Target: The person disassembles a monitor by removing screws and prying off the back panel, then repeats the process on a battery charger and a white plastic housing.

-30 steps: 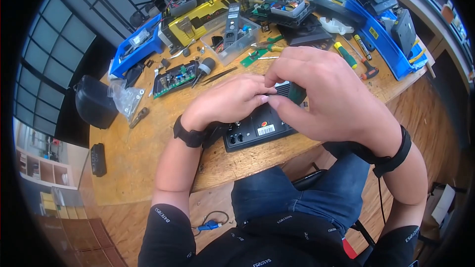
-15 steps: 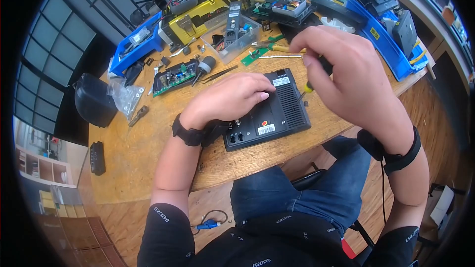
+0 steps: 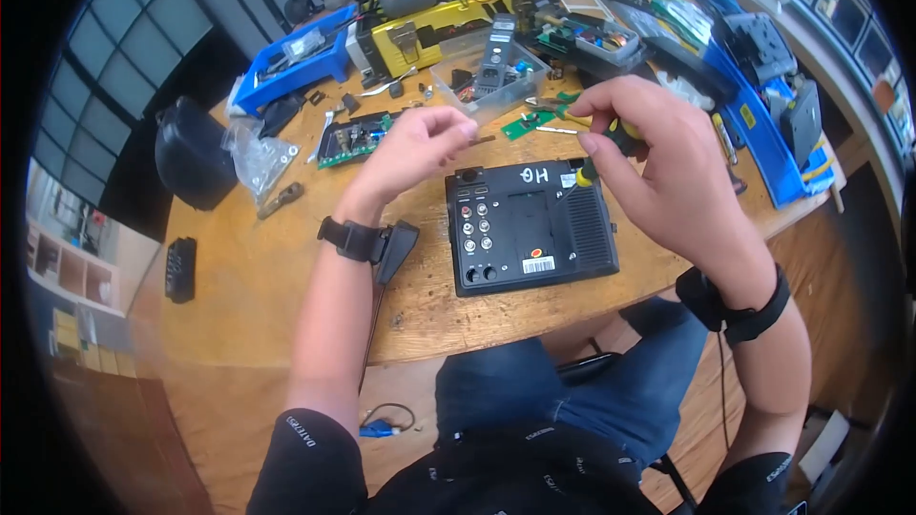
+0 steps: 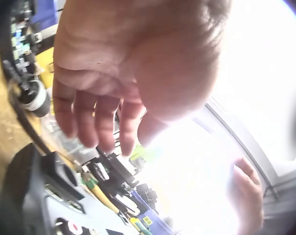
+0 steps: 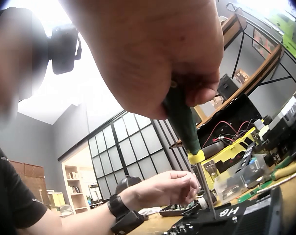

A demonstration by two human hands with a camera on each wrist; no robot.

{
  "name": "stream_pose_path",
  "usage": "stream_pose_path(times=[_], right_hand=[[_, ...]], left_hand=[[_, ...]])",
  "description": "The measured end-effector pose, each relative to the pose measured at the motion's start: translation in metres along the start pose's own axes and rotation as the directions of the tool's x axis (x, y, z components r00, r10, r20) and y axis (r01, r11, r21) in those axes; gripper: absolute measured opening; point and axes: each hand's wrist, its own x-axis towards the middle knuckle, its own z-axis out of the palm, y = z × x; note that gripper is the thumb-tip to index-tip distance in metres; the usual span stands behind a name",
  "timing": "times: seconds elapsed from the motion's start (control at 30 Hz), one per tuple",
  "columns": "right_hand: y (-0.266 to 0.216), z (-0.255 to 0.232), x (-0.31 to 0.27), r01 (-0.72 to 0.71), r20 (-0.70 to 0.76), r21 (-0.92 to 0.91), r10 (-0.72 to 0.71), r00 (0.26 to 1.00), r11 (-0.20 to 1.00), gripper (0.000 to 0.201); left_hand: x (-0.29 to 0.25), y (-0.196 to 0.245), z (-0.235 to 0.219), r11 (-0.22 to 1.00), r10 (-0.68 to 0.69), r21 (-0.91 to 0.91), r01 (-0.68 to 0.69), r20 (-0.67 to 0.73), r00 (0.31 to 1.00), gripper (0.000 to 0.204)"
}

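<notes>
A black flat device [image 3: 525, 219] with round sockets, a vent grille and white "HQ" lettering lies back side up on the wooden table. My right hand [image 3: 658, 157] grips a screwdriver whose green handle [image 5: 182, 120] has a yellow collar. Its metal shaft [image 5: 205, 186] points down, with the tip right at the device's back by the lettering in the right wrist view. My left hand [image 3: 415, 153] hovers to the upper left of the device. Its fingers [image 4: 106, 120] hang loosely bent and nothing shows between them.
Behind the device are pliers [image 3: 553, 113], a green circuit board [image 3: 523, 126] and a clear plastic box [image 3: 458, 86] of parts. Another circuit board [image 3: 348, 143] sits beyond my left hand. Blue bins [image 3: 296, 67] and a yellow toolbox [image 3: 405, 38] stand farther back.
Both hands' fingers met over the device at first. My right hand drew away rightward with the screwdriver; my left then lifted off the device, up and left. The head view has shifted.
</notes>
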Motion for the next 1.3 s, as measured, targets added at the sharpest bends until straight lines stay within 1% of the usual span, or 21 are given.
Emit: stream_pose_path(times=[0.03,0.07,0.1,0.13,0.17,0.23,0.27,0.37,0.4,0.47,0.57,0.63,0.7,0.77,0.8,0.87,0.97,1.0,1.07,1.17,1.3], right_hand=[[-0.002,0.005,0.003,0.026,0.024,-0.007,-0.025,0.999,1.0,0.015],[-0.003,0.01,0.005,-0.011,0.036,0.009,0.011,0.999,1.0,0.016],[-0.004,0.016,0.008,-0.049,0.051,0.023,0.047,0.998,0.999,0.016],[-0.004,0.021,0.009,-0.06,0.066,0.033,0.057,0.996,0.998,0.015],[-0.005,0.025,0.012,-0.039,0.092,0.024,0.036,0.995,0.999,0.015],[-0.008,0.033,0.016,-0.121,0.111,0.018,0.118,0.987,0.992,0.014],[-0.007,0.037,0.018,-0.098,0.109,0.005,0.097,0.989,0.995,0.013],[-0.009,0.045,0.025,-0.078,0.114,-0.031,0.081,0.99,0.996,0.011],[-0.009,0.048,0.026,-0.079,0.128,-0.037,0.084,0.988,0.996,0.011],[-0.012,0.053,0.029,-0.097,0.091,0.022,0.094,0.991,0.995,0.01],[-0.016,0.057,0.033,-0.09,0.115,0.001,0.089,0.989,0.996,0.009],[-0.016,0.059,0.034,-0.053,0.12,-0.008,0.054,0.991,0.999,0.009],[-0.016,0.059,0.035,-0.023,0.114,-0.018,0.025,0.993,1.0,0.009],[-0.017,0.058,0.035,-0.024,0.128,-0.027,0.027,0.991,0.999,0.009],[-0.017,0.057,0.035,-0.027,0.125,-0.027,0.031,0.992,0.999,0.009],[-0.016,0.057,0.036,0.014,0.112,-0.027,-0.011,0.994,1.0,0.009],[-0.023,0.058,0.034,-0.051,0.141,-0.016,0.053,0.989,0.999,0.011],[-0.023,0.057,0.034,-0.053,0.14,-0.016,0.054,0.989,0.998,0.011],[-0.022,0.058,0.033,-0.011,0.156,-0.068,0.021,0.987,0.998,0.012],[-0.019,0.06,0.033,0.027,0.146,-0.071,-0.017,0.989,0.997,0.013],[-0.026,0.061,0.035,0.031,0.169,-0.051,-0.022,0.985,0.998,0.013]], left_hand=[[0.0,-0.012,-0.002,0.986,-0.069,-0.158,0.056,-0.078,0.995,0.024],[0.001,-0.026,-0.002,0.982,-0.064,-0.184,0.044,-0.102,0.993,0.024],[0.001,-0.04,0.0,0.916,-0.098,-0.399,0.042,-0.12,0.988,0.025],[0.0,-0.05,0.001,0.803,-0.132,-0.595,0.03,-0.128,0.983,0.027],[-0.002,-0.052,0.003,0.787,-0.13,-0.617,0.012,-0.147,0.981,0.027],[-0.002,-0.056,0.007,0.593,-0.139,-0.803,0.062,-0.026,0.99,0.03],[-0.001,-0.06,0.008,0.577,-0.134,-0.815,0.05,-0.034,0.99,0.03],[0.0,-0.075,0.012,0.439,-0.054,-0.898,0.033,0.01,0.998,0.029],[-0.001,-0.079,0.011,0.411,-0.032,-0.911,0.025,0.013,0.999,0.029],[-0.002,-0.076,0.013,0.383,-0.041,-0.924,0.017,0.002,0.999,0.029],[-0.003,-0.073,0.012,0.364,-0.054,-0.931,0.014,-0.006,0.999,0.029],[-0.003,-0.073,0.012,0.396,-0.057,-0.917,0.043,0.023,0.998,0.029],[-0.002,-0.076,0.011,0.4,-0.027,-0.916,0.036,0.028,0.999,0.029],[-0.002,-0.072,0.012,0.414,-0.082,-0.909,0.055,0.023,0.996,0.029],[-0.001,-0.073,0.012,0.415,-0.081,-0.908,0.059,0.027,0.996,0.029],[-0.001,-0.075,0.011,0.412,-0.043,-0.91,0.048,0.033,0.999,0.029],[-0.001,-0.075,0.011,0.425,-0.054,-0.904,0.053,0.033,0.998,0.03],[-0.001,-0.075,0.011,0.425,-0.054,-0.903,0.054,0.034,0.998,0.03],[-0.001,-0.074,0.011,0.431,-0.059,-0.901,0.054,0.031,0.998,0.03],[-0.002,-0.072,0.011,0.439,-0.068,-0.897,0.053,0.026,0.997,0.031],[-0.002,-0.072,0.012,0.438,-0.073,-0.897,0.057,0.028,0.997,0.031]])
